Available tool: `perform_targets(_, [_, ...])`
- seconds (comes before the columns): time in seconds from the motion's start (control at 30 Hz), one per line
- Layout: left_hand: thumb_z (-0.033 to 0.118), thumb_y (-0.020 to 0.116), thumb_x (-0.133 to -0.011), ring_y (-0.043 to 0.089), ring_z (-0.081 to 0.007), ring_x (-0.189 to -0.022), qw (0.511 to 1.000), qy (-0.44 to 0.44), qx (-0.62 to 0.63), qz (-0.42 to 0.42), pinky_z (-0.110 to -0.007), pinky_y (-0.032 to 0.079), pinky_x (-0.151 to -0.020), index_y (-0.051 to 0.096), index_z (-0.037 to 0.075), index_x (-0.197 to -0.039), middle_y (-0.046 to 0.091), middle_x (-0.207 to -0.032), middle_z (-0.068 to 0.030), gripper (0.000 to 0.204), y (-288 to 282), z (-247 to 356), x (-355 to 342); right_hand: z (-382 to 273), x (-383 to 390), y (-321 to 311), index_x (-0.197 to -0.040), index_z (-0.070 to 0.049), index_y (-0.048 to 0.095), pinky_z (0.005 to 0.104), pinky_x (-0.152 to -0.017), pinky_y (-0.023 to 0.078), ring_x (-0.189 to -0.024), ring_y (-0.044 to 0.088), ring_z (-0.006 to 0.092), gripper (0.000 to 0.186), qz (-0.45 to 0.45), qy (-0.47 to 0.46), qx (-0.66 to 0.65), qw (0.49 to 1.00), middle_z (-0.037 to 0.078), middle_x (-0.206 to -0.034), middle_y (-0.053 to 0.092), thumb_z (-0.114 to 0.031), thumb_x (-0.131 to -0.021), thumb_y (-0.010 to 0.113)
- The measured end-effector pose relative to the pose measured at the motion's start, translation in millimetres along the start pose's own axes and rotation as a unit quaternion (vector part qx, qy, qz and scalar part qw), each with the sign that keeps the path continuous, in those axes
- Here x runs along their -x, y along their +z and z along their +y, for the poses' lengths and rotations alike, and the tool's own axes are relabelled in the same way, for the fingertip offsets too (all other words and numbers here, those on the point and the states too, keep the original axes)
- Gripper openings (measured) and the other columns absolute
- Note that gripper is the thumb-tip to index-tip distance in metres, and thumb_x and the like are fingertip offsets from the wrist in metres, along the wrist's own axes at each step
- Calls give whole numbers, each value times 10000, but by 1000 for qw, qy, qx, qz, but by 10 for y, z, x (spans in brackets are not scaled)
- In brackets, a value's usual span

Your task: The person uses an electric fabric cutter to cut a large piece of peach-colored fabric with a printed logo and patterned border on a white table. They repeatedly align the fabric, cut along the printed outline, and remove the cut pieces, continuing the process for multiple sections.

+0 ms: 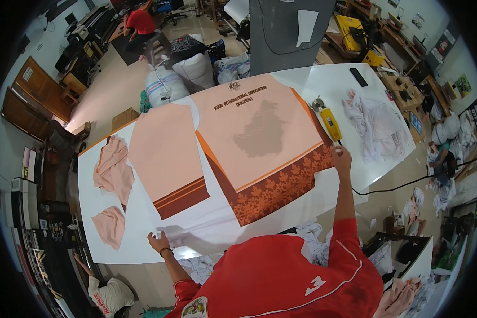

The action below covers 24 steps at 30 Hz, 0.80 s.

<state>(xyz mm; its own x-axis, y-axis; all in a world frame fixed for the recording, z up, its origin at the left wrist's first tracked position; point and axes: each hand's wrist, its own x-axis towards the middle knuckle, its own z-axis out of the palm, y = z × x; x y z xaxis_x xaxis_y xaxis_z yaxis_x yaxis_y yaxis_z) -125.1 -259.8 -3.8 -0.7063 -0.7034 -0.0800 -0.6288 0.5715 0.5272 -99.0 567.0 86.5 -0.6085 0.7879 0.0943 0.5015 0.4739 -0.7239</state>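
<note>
A large peach fabric panel (206, 122) with a grey map-shaped print and a patterned brown-orange border lies on the white table (376, 177). To its left rests a smaller peach panel (167, 143) with brown and orange stripes. At the front edge, my left hand (159, 243) is beside white material (212, 225), its fingers apart. My right hand (341, 155) is closed at the big panel's right edge, just behind a yellow electric fabric cutter (329, 124). Whether its fingers grip the cutter's cord or the cloth is hidden.
Crumpled peach cloth (114, 169) and a smaller peach piece (109, 227) lie at the left. A heap of pale fabric (376, 127) and a black phone (358, 77) are at the right. A black cable (392, 189) crosses the right side. Other people sit or bend nearby.
</note>
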Motion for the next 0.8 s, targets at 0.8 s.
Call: perform_targets(0.8, [172,703,-1000,712,-249,-713,935,-267,233,-4,-386,645,-552,631,-27,-1235,698,-966,-147,317,-245,-238,858,256,-1455,316,-1113,21,604,382,-571,564,-659,667,239,384,-180,200,-245,931,108,-866,652,-239,-900,789])
